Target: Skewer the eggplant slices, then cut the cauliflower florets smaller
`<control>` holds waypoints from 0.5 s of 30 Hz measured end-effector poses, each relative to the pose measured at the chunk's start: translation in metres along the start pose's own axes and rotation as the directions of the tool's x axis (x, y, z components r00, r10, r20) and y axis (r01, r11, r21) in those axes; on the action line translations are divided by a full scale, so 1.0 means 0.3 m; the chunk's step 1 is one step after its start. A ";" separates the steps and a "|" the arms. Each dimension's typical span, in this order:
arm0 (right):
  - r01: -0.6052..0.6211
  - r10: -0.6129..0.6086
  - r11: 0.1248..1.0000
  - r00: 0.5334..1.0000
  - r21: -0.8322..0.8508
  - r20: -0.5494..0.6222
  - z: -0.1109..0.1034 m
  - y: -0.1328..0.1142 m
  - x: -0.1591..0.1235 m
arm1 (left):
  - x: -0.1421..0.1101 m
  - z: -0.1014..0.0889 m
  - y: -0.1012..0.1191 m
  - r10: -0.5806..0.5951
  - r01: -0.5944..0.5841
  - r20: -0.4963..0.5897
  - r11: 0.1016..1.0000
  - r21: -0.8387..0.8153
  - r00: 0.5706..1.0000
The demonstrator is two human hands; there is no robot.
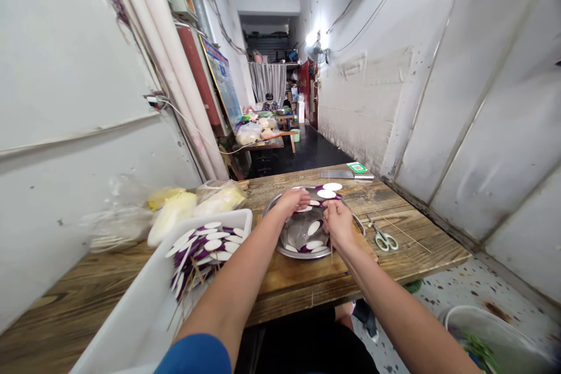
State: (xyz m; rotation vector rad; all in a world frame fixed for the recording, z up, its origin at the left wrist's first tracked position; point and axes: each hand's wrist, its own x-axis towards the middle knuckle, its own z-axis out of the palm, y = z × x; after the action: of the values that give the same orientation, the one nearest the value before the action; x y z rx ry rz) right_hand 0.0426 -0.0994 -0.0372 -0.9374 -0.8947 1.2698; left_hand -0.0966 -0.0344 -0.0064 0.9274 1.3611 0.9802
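My right hand point(338, 221) is closed around a bamboo skewer point(332, 246), whose lower end sticks out below the fist. White eggplant slices point(326, 193) with purple skin sit at its upper end. Left of it, my left hand point(294, 201) reaches over the round metal tray point(298, 230) with fingers stretched out, close to more slices; what lies under the palm is hidden. Loose eggplant slices point(314, 228) lie in the tray. In the white tub point(118, 310) at left is a pile of skewered eggplant slices point(214, 244), sticks pointing toward me.
A cleaver point(339, 175) lies behind the tray. Scissors point(385, 241) and a thin stick point(405, 232) lie to its right. Plastic bags point(175, 210) stand behind the tub. A bin point(495, 333) is on the floor at lower right. A person point(269, 104) sits far back.
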 end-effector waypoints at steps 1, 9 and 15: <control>0.010 -0.008 0.998 0.999 0.055 -0.039 0.002 -0.007 -0.007 | 0.011 -0.006 -0.010 0.063 -0.054 -0.083 0.993 0.104 0.995; -0.040 0.046 0.983 0.999 0.180 -0.026 0.010 -0.045 -0.033 | 0.069 0.007 -0.117 0.254 -0.176 -0.138 0.890 0.420 0.957; -0.042 0.042 0.987 0.999 0.152 0.009 0.008 -0.038 -0.033 | 0.074 -0.005 -0.107 0.121 -0.106 -0.030 0.946 0.307 0.992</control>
State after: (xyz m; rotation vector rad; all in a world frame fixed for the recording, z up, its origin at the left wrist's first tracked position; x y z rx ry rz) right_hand 0.0437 -0.1098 -0.0261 -0.8358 -0.7743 1.3576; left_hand -0.0981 -0.0242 -0.0441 1.2328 1.5422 0.8970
